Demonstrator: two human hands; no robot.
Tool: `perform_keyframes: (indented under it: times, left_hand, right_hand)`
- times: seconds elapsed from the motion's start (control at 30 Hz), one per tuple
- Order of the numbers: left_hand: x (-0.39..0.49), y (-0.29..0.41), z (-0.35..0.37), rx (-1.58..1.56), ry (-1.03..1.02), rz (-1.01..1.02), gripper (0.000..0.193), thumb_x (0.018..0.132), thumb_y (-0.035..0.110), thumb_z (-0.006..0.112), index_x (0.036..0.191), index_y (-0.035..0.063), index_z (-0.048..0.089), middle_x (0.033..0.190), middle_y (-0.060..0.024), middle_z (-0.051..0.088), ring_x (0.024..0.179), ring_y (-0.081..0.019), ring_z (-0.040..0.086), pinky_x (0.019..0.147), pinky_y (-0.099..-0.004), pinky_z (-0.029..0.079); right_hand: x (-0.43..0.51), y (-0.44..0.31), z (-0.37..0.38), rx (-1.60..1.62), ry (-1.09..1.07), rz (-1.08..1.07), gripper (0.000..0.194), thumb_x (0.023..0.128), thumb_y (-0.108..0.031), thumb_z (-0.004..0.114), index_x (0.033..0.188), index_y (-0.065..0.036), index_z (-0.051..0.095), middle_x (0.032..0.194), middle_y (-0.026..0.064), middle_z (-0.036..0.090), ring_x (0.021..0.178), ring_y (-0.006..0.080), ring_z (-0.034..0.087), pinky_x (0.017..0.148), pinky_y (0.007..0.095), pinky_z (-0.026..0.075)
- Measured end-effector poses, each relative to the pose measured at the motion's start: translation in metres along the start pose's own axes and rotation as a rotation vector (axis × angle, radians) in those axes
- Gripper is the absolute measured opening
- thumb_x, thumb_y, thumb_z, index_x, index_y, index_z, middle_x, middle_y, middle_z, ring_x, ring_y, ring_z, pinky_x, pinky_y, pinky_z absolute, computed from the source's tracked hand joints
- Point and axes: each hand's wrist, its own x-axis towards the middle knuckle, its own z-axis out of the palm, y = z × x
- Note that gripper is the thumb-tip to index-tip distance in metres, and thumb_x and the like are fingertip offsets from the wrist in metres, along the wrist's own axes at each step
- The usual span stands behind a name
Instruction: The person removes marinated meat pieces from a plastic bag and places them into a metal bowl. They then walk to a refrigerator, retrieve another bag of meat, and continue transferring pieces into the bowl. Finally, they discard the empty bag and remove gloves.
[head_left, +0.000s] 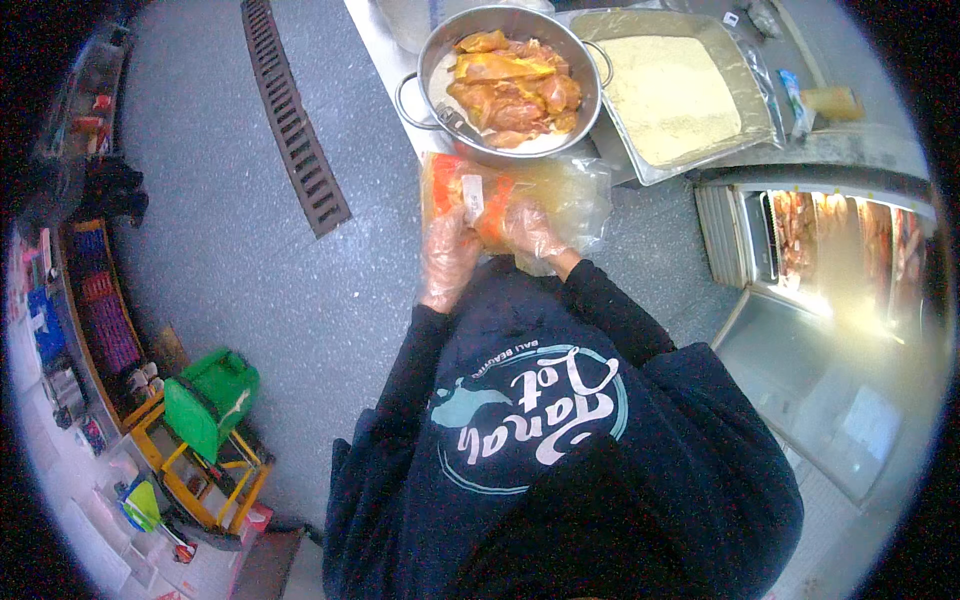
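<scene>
In thin clear plastic gloves, my left hand (450, 251) and my right hand (534, 229) hold a clear plastic bag (581, 191) with orange printing and a white label that bears writing. Through the film at its left, something orange shows; the exact contents cannot be told. Just beyond the bag stands a two-handled metal pot (427, 67) with raw marinated chicken pieces (517, 90) lying over pale powder. Right of the pot, a rectangular metal pan (652, 176) lined with clear plastic holds pale yellow breading or flour (675, 90).
An open refrigerated cabinet (724, 236) with hanging meat stands at the right, its glass door (810, 390) below. A floor drain grate (296, 135) runs at the upper left. A green plastic bin (210, 401) sits on a yellow frame at the lower left. A small roll (832, 103) lies beyond the pan.
</scene>
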Motion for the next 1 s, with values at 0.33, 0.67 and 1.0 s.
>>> perform_keyframes:
  times: [0.33,0.67,1.0]
  left_hand:
    - [-0.012,-0.021,0.005,0.005,0.021,0.035,0.035,0.079,-0.002,0.072,0.113,0.0063,0.065,0.101,-0.0153,0.066,0.096,-0.0370,0.064,0.083,-0.0438,0.053]
    - [0.030,0.062,-0.020,-0.777,-0.190,-0.283,0.045,0.086,0.008,0.079,0.127,0.0005,0.064,0.124,-0.0117,0.066,0.115,-0.0221,0.064,0.097,-0.0358,0.051]
    - [0.067,0.121,-0.056,-0.906,-0.430,-0.433,0.042,0.086,0.012,0.081,0.123,-0.0020,0.067,0.119,-0.0098,0.068,0.106,-0.0181,0.066,0.093,-0.0306,0.054]
  right_hand:
    - [-0.050,-0.091,-0.045,-0.350,0.200,-0.103,0.018,0.084,-0.019,0.072,0.094,-0.004,0.068,0.086,0.0119,0.070,0.079,0.0263,0.067,0.077,0.0410,0.054]
    - [-0.082,-0.141,-0.121,0.496,0.092,-0.195,0.024,0.086,-0.008,0.065,0.108,0.000,0.069,0.103,0.0058,0.069,0.098,0.0151,0.066,0.086,0.0309,0.055]
    - [-0.093,-0.159,-0.129,0.924,-0.162,-0.061,0.049,0.086,-0.008,0.068,0.131,0.007,0.056,0.127,0.0136,0.065,0.111,0.0203,0.066,0.099,0.0333,0.053]
